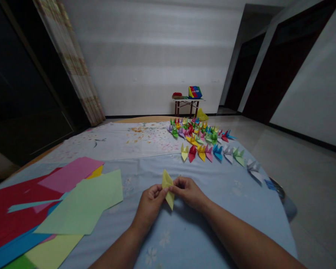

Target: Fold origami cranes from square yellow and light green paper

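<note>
Between my two hands is a yellow piece of folded origami paper (167, 181), a narrow diamond with one point up and one down. My left hand (152, 201) pinches its left edge, thumb on the front. From the other side my right hand (189, 192) grips the right edge between thumb and fingers. Both thumbs sit close together near the middle of the paper. The fingertips behind it are hidden. The piece is held just above the blue floral tablecloth (168, 239).
Coloured paper sheets, a pale green sheet (84, 203) on top, overlap at the left. Several folded paper cranes (201, 152) stand in rows at the back right, with a silver-grey crane (254, 170) near the table's right edge. Beyond is a small table (187, 100) with a colourful box (195, 92).
</note>
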Motion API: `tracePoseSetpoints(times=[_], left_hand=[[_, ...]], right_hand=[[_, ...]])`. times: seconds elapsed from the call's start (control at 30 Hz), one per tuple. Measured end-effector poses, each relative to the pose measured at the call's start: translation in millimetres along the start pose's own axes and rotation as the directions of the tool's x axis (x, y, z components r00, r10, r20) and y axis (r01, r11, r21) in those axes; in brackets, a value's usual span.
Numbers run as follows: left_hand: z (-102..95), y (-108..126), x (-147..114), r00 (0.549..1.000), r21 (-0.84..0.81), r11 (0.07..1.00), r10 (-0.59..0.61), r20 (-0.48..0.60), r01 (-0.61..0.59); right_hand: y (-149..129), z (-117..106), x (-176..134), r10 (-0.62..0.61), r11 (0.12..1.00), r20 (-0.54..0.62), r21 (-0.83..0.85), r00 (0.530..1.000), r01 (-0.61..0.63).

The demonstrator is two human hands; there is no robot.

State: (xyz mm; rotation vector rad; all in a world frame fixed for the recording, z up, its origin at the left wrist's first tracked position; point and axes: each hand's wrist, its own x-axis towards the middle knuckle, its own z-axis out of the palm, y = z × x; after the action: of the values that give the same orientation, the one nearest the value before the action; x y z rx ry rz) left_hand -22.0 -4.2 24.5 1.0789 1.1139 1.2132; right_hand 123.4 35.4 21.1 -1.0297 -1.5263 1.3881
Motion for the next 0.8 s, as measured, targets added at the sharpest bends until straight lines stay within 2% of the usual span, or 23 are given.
tracePoseSetpoints(times=[0.17,0.3,0.53,0.7,0.8], left_hand=[[0.3,2.3,-0.2,0.998,-0.050,0.998,-0.033,0.051,0.036],[-0.5,0.8,1.4,0.997,-0.089,0.995,-0.027,0.076,0.033],[-0.3,2.7,0.9,0.999,-0.052,0.998,-0.022,0.042,0.024],[-0.7,1.8,2.0,0.998,-0.088,0.995,-0.041,0.039,0.044],[-0.4,1.4,3.0,0.999,-0.103,0.994,-0.035,0.020,0.036]], right_hand=[[-0.7,-1.4,0.4,0.003,0.998,0.029,0.063,1.000,-0.005],[0.7,-2.3,1.8,0.033,0.998,-0.016,0.060,0.999,-0.032],[0.6,-4.1,1.3,0.021,0.997,0.001,0.080,1.000,-0.021],[-2.2,-6.1,0.7,0.042,0.989,0.085,0.136,0.996,-0.053],[-0.5,-5.5,1.6,0.039,0.991,0.021,0.127,0.999,-0.041]])
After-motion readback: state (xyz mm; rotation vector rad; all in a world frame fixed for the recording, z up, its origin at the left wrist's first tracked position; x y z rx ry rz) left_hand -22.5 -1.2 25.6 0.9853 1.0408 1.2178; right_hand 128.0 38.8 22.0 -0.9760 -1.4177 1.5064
